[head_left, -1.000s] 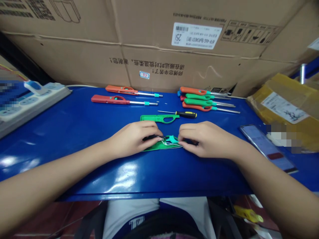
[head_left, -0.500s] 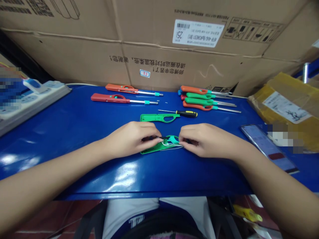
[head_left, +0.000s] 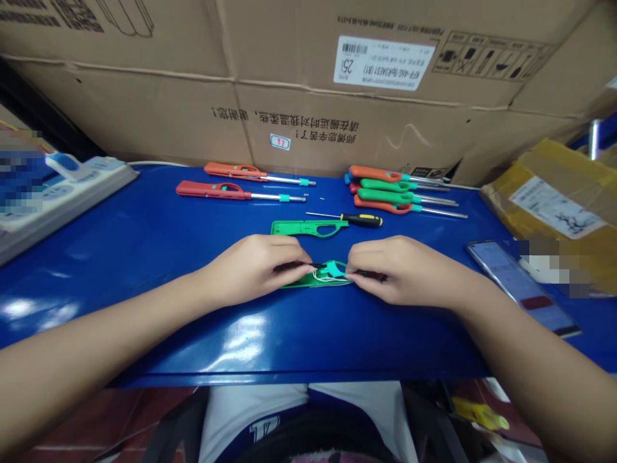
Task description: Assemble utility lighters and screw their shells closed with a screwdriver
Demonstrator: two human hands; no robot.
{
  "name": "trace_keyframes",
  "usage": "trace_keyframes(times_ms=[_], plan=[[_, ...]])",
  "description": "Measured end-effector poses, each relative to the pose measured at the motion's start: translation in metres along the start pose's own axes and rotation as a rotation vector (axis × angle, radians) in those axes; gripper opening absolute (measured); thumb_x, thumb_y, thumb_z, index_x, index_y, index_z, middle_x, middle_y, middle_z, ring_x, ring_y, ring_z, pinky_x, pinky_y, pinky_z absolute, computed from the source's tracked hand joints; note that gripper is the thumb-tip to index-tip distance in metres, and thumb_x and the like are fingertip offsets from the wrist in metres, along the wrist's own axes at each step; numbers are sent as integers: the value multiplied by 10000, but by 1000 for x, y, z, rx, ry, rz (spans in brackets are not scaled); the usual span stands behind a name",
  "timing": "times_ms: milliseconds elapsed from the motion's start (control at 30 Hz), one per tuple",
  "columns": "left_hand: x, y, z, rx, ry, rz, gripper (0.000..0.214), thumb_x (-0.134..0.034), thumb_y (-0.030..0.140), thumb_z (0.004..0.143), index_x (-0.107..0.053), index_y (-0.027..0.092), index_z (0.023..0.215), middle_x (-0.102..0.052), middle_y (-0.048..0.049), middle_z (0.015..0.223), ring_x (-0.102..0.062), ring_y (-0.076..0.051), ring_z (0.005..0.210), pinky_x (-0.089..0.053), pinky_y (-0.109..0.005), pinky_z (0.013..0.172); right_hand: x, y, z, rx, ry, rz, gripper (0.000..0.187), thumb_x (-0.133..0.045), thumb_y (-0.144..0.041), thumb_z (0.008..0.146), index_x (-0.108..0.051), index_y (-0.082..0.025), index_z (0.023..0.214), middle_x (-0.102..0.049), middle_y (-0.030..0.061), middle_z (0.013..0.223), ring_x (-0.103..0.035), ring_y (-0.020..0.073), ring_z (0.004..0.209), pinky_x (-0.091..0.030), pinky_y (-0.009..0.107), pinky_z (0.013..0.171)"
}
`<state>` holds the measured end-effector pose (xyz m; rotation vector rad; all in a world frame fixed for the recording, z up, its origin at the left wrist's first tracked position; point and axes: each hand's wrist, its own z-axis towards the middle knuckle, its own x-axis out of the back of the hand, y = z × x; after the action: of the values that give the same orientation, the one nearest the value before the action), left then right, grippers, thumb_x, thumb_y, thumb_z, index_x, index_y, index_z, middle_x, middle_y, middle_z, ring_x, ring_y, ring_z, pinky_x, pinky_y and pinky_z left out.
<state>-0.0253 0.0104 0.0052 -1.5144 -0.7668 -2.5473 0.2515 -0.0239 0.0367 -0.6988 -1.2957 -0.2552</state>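
A green lighter half-shell [head_left: 318,278] with a teal trigger and thin white wires lies on the blue table [head_left: 144,244] between my hands. My left hand [head_left: 255,267] is closed on its left end, fingers curled over a dark part inside. My right hand [head_left: 395,267] pinches its right end, where a thin dark piece pokes out. Just behind lies the other green half-shell [head_left: 303,227], and beside it a black and yellow screwdriver [head_left: 357,220].
Two red long lighters [head_left: 226,190] lie at the back left, and a stack of several orange and green ones [head_left: 390,191] at the back right. A phone [head_left: 523,286] sits at the right, a power strip [head_left: 58,193] at the left. Cardboard boxes [head_left: 308,83] wall off the back.
The green shell has settled flatter on the table after being tilted a little. Both hands stay closed on its ends, with only small finger shifts.
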Motion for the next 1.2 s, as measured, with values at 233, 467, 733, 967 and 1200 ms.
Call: trace_keyframes(times_ms=[233, 467, 733, 967, 1200], plan=[[-2, 1, -1, -3, 7, -5, 154, -631, 277, 996, -721, 151, 994, -737, -26, 892, -699, -134, 794, -525, -223, 737, -5, -1, 1, -36, -28, -24, 180, -514, -205, 1002, -606, -179, 851, -599, 5, 822, -549, 126, 713, -379, 257, 660], [-3, 2, -1, -4, 37, 3, 171, -621, 291, 1002, -729, 158, 1002, -752, -35, 909, -720, -142, 818, -562, -242, 765, -7, -2, 5, -78, -46, -36, 166, -521, -213, 1004, -614, -187, 869, -632, 8, 844, -582, 135, 719, -392, 266, 658], [-2, 3, 0, 6, 41, 6, 185, -621, 305, 1002, -739, 163, 1005, -760, -46, 908, -726, -150, 807, -568, -250, 748, -5, -4, 5, -85, -70, -77, 168, -517, -218, 1005, -625, -186, 881, -653, 16, 864, -601, 148, 736, -406, 273, 665], [-2, 1, 1, 6, 52, -8, 153, -651, 283, 982, -743, 161, 995, -759, -35, 887, -725, -138, 797, -552, -227, 743, -8, -2, 6, -55, -37, -114, 193, -481, -240, 1033, -633, -183, 929, -644, 19, 888, -584, 144, 737, -397, 274, 666], [-3, -3, 0, -6, 40, -19, 161, -664, 286, 974, -753, 159, 1015, -772, -48, 907, -734, -152, 807, -556, -237, 740, -10, 2, 5, -21, -4, -155, 233, -445, -262, 1057, -638, -179, 958, -641, 29, 893, -549, 142, 719, -384, 271, 655]])
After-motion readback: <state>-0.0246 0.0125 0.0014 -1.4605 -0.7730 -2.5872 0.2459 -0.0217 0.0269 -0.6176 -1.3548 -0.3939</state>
